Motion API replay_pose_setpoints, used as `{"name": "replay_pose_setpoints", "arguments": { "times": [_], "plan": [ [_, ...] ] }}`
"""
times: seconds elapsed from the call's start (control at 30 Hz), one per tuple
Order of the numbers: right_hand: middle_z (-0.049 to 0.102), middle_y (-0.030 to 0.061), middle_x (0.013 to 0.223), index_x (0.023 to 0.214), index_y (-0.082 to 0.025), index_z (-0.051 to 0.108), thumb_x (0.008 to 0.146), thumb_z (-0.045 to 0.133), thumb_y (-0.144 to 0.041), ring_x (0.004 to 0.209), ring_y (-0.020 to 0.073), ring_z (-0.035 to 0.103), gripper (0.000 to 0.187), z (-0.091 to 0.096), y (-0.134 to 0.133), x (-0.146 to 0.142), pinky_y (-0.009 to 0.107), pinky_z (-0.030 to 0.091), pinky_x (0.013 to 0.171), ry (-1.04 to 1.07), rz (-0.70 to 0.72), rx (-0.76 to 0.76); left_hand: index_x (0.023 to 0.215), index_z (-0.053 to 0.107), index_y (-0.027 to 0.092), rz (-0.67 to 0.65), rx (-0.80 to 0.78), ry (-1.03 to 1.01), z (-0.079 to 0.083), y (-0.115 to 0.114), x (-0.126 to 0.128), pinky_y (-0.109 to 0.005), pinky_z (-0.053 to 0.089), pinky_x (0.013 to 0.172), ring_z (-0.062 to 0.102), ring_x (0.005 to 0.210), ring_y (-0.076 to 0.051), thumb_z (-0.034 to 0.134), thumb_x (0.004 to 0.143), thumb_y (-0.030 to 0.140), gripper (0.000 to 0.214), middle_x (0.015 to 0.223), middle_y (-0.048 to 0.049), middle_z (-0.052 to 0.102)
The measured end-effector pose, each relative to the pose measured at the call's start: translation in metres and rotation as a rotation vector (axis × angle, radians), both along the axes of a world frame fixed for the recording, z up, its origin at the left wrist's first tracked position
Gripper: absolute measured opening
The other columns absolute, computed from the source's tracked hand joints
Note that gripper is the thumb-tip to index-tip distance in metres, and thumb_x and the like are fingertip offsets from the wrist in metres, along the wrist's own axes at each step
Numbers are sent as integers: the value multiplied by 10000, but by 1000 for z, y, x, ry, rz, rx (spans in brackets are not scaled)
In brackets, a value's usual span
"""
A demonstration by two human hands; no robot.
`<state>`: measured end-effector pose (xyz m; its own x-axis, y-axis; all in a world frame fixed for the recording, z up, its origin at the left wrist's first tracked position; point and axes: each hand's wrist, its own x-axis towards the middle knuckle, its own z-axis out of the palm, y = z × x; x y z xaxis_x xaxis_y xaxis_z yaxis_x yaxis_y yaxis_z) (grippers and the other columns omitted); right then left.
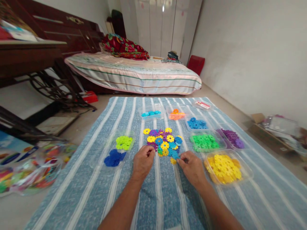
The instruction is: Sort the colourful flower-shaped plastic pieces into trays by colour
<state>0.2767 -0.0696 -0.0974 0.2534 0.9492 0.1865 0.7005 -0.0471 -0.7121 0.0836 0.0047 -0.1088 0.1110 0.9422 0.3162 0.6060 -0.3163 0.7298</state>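
A mixed heap of coloured plastic snowflake discs (163, 142) lies in the middle of a blue striped cloth (158, 198). My left hand (143, 160) rests at the heap's near left edge, its fingers curled into a loose fist; what it holds is hidden. My right hand (192, 166) pinches at the heap's near right edge beside a yellow disc (173, 161) and a blue one. Clear trays around the heap hold sorted discs: yellow (224, 167), green (205, 142), purple (231, 137), blue (196, 123), orange (176, 114), light blue (151, 113), lime (124, 142), dark blue (114, 158).
A low bed (134, 73) with a red bundle lies beyond the cloth. A dark wooden table and treadle frame (48, 86) stand at the left. Plastic bags of toys (31, 169) lie on the floor at the left, and a cardboard box (275, 131) sits by the right wall.
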Motion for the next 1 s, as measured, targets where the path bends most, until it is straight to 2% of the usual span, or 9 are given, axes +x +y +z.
{"name": "replay_pose_setpoints", "arguments": {
  "times": [0.37, 0.47, 0.6, 0.7, 0.83, 1.0],
  "plan": [
    [577, 5, 702, 604, -197, 577, 763, 548, -250, 661, 134, 548, 169, 0, 11, -1, 243, 381, 640, -134, 56, -117, 686, 586, 197, 1, -2, -12, -4, -1, 1, -218, 427, 671, 556, 698, -120, 457, 771, 200, 154, 728, 8, 593],
    [587, 14, 730, 635, -198, 582, 780, 537, -250, 689, 145, 554, 161, 0, 12, -3, 249, 374, 643, -234, 39, -141, 692, 586, 195, 4, -3, -20, -3, -2, 1, -212, 419, 666, 553, 695, -114, 459, 772, 183, 150, 723, 10, 585],
    [603, 47, 829, 748, -189, 608, 797, 543, -275, 823, 196, 562, 118, 4, 10, -11, 272, 372, 670, -443, -3, -177, 684, 586, 190, 10, -8, -18, -2, -4, 1, -206, 410, 650, 546, 674, -105, 474, 772, 177, 143, 711, 16, 578],
    [602, 62, 865, 797, -184, 622, 814, 542, -328, 876, 223, 552, 165, 4, 8, -16, 285, 371, 676, -540, -10, -196, 682, 587, 187, 8, -7, -15, -1, -4, 1, -205, 406, 648, 548, 680, -104, 482, 771, 171, 138, 709, 16, 579],
    [599, 61, 860, 769, -186, 626, 820, 543, -325, 875, 220, 546, 170, 1, 7, -19, 287, 374, 700, -568, -2, -169, 674, 586, 184, 12, -4, -15, -1, -4, 2, -203, 402, 640, 548, 678, -102, 483, 768, 152, 143, 710, 15, 581],
    [593, 45, 804, 711, -197, 592, 802, 540, -287, 823, 202, 544, 139, -6, 6, -19, 281, 370, 681, -491, -17, -95, 665, 583, 183, 7, -9, -29, -1, -5, 2, -206, 400, 631, 540, 665, -104, 495, 770, 162, 139, 702, 12, 579]
  ]
}}
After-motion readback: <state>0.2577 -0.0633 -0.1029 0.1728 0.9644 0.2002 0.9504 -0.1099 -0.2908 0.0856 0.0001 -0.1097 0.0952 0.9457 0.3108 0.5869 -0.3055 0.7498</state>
